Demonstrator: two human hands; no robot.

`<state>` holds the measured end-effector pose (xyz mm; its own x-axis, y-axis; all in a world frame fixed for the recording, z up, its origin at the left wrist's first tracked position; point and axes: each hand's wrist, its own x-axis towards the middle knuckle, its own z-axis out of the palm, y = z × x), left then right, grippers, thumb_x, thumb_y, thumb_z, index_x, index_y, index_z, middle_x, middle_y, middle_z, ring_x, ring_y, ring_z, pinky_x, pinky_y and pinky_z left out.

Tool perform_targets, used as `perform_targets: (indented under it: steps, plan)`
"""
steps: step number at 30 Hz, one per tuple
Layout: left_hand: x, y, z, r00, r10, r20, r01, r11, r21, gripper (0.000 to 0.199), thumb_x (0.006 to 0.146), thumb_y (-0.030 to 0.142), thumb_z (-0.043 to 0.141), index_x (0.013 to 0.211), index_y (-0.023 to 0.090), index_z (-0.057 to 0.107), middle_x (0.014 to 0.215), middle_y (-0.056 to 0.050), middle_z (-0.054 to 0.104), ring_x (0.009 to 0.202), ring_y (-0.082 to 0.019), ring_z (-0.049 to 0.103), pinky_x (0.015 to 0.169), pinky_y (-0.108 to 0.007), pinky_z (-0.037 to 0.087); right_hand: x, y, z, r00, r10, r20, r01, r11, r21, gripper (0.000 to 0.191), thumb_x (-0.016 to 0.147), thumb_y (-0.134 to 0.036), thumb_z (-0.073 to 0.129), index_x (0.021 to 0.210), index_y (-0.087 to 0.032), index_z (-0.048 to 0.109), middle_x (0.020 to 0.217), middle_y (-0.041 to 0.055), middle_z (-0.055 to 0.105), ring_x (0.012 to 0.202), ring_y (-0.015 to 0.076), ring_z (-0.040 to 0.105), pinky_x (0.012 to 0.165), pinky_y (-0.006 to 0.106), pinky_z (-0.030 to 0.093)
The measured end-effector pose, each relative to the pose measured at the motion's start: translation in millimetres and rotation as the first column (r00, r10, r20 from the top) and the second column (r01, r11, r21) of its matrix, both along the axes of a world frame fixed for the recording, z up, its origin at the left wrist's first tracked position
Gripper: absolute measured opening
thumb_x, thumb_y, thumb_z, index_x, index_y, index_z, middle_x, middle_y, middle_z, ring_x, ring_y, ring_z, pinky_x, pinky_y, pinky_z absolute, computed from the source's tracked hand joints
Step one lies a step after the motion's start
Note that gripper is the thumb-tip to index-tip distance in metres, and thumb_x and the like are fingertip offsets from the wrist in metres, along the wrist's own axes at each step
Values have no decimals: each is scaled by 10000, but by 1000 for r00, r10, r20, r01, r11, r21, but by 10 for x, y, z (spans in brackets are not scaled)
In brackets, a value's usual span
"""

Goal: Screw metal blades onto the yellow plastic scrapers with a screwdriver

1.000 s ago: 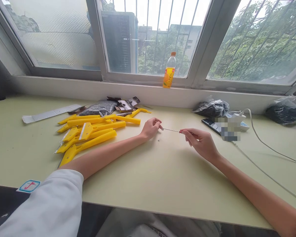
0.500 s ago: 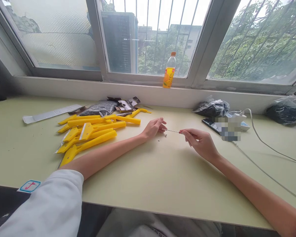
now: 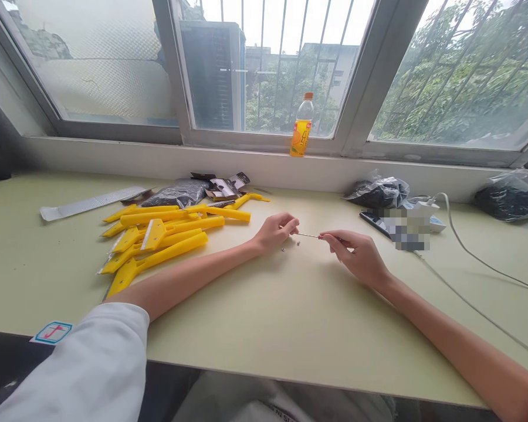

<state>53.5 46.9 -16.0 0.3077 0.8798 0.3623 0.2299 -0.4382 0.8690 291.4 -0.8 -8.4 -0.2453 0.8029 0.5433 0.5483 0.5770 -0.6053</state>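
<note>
A thin metal rod (image 3: 308, 235) spans the gap between my two hands, above the table. My right hand (image 3: 354, 255) is closed around its right end, where a small dark reddish part shows at the fingertips. At the rod's left tip, my left hand (image 3: 276, 231) is closed, thumb and fingers pressed together; what they pinch is too small to make out. Two tiny metal pieces, one (image 3: 283, 249) below my left fingers and another (image 3: 298, 243) just under the rod, lie on the pale table (image 3: 290, 316).
Yellow scrapers (image 3: 171, 249) are piled left of my left hand. Behind them lie a dark bag (image 3: 180, 192) and cardboard packaging (image 3: 229, 185). A phone (image 3: 375, 224), cables and bagged black items (image 3: 381, 192) lie right. A bottle (image 3: 301, 132) stands on the windowsill.
My left fingers have closed together at the rod's tip, where they were more spread before. The small piece under the rod has shifted slightly right. My right hand has barely moved.
</note>
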Motion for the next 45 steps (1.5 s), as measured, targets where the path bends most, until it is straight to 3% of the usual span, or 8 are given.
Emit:
perform_targets:
  steps: [5, 11, 14, 22, 26, 31, 40, 45]
  plan:
    - [4, 1, -30, 996, -68, -61, 75, 989, 128, 256, 949, 388, 571, 994, 161, 681, 916, -68, 726, 859, -158, 696, 789, -278, 538, 16, 38, 15, 997, -28, -76, 25, 999, -38, 404, 947, -550, 585, 970, -195, 776, 710, 45, 671, 549, 151, 557, 536, 301, 460]
    - [-10, 32, -24, 997, -14, -81, 22, 995, 94, 206, 913, 333, 583, 1008, 207, 717, 885, -46, 742, 833, -177, 696, 771, -294, 541, 75, 143, -9, 982, -27, -189, 2, 992, -128, 437, 948, -563, 574, 967, -168, 759, 642, 7, 589, 512, 124, 464, 525, 283, 411]
    - [-15, 47, -16, 995, 28, -95, -20, 996, 92, 179, 890, 338, 604, 970, 240, 731, 891, -32, 759, 847, -195, 711, 797, -313, 548, 99, 195, -28, 986, -30, -163, 8, 991, -135, 445, 951, -570, 563, 961, -172, 763, 680, 21, 615, 560, 135, 494, 550, 277, 414]
    - [-23, 45, -29, 926, 213, -311, -93, 929, 358, 226, 948, 326, 515, 990, 270, 730, 981, -33, 776, 912, -235, 693, 985, -405, 479, 163, 260, -64, 996, -30, -88, 21, 995, -100, 391, 966, -513, 560, 938, -184, 771, 696, 21, 647, 632, 152, 552, 623, 285, 436]
    - [0, 16, -26, 892, 209, -401, -48, 925, 376, 234, 955, 296, 503, 999, 238, 726, 1034, -62, 770, 1023, -262, 679, 1090, -476, 399, 199, 286, -78, 996, -54, -72, 48, 995, -93, 351, 954, -477, 584, 960, -182, 774, 785, 48, 706, 685, 170, 586, 648, 299, 454]
    - [26, -37, 5, 842, 220, -492, -23, 927, 375, 238, 949, 348, 548, 1012, 201, 724, 1098, -100, 746, 1160, -312, 621, 1045, -487, 448, 203, 280, -99, 1000, -12, 25, 15, 992, -122, 243, 922, -365, 627, 1030, -204, 774, 969, 66, 748, 782, 185, 634, 723, 320, 494]
    - [19, -137, 22, 755, -36, -655, 216, 956, 197, 677, 987, 588, 457, 1491, 138, 482, 1584, -168, 426, 1511, -327, 338, 1237, -476, 311, 163, 272, -124, 984, 7, 178, 8, 996, -85, 226, 945, -316, 594, 1068, -221, 758, 968, 48, 728, 786, 180, 631, 755, 332, 501]
    - [63, -161, -18, 754, -59, -654, 222, 960, 169, 561, 1027, 434, 414, 1501, 138, 462, 1599, -155, 407, 1529, -302, 308, 1262, -465, 270, 165, 292, -151, 982, -13, 191, 21, 999, -40, 208, 950, -305, 585, 1036, -214, 752, 965, 57, 720, 792, 185, 631, 762, 332, 501]
